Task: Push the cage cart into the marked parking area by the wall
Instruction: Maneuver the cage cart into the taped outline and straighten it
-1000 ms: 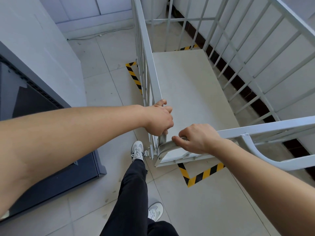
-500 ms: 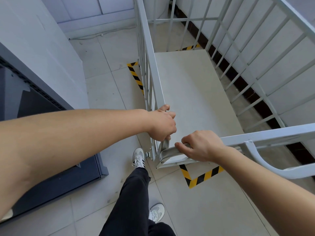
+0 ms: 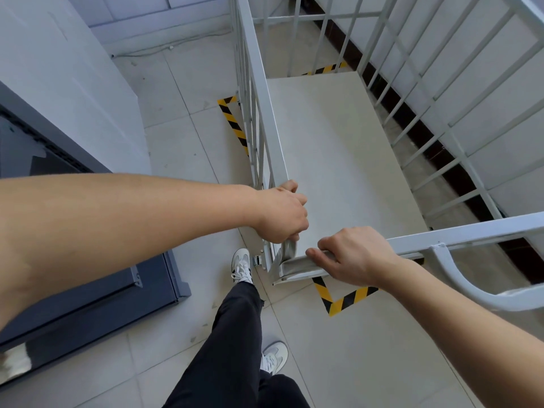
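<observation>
The white cage cart (image 3: 338, 148) stands in front of me, with barred sides and a pale flat deck. My left hand (image 3: 282, 214) grips the top rail of its left side at the near corner. My right hand (image 3: 356, 256) grips the near top rail just right of that corner. Yellow-and-black floor tape (image 3: 344, 301) marks the parking area; its near corner shows just in front of the cart's near edge, another strip (image 3: 234, 125) runs along the cart's left side, and a far piece (image 3: 323, 69) lies beyond the deck. The cart's right side runs along the wall (image 3: 485, 69).
A dark grey cabinet (image 3: 88, 275) stands on the tiled floor at the left, against a white wall. My legs in black trousers and white shoes (image 3: 241, 266) are just behind the cart's near left corner. A cable (image 3: 170, 47) lies along the far wall's base.
The cart's near edge has moved a little further forward over the near tape corner. Both hands keep their grip on the rails, and my front foot has stepped forward.
</observation>
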A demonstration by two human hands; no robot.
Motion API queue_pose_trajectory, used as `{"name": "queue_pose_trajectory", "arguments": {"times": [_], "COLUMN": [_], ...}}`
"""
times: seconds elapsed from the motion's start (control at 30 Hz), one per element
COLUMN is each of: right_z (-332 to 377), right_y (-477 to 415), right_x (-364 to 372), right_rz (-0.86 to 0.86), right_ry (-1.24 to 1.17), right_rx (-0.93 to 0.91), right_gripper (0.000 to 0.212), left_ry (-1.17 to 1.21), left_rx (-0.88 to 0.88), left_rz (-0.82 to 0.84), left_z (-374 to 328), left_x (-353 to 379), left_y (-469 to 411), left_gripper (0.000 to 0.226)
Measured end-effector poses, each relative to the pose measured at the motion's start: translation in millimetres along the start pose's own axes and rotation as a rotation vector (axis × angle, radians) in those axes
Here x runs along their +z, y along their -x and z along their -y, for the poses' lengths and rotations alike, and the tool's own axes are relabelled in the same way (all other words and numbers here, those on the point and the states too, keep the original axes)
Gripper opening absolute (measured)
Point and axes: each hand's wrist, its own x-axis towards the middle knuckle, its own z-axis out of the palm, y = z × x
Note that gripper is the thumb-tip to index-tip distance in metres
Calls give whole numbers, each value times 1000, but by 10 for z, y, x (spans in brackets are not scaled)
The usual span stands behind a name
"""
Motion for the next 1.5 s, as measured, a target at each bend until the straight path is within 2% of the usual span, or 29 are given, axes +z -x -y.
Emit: {"name": "queue_pose_trajectory", "arguments": {"times": [0.6,1.0,1.13,1.5], "right_z": [31,25,67,68], "right_y": [41,31,58,63], "right_x": [-28,34,-13,-12], "right_rz": [21,3,41,39], "right_ry": [30,28,5,28], "right_rx": [-30,-36,-32,-14], "right_gripper": [54,58,60,54], "left_ry": [20,-3,26,17], "left_rx": [-24,-21,-6,-16], "left_rz": [5,-77,-22,-107], "left_z": [-90,-93,-110,-115], "left_x": [-23,82,-8,121], "left_y": [59,46,103,36], "left_gripper": [32,31,32,32]}}
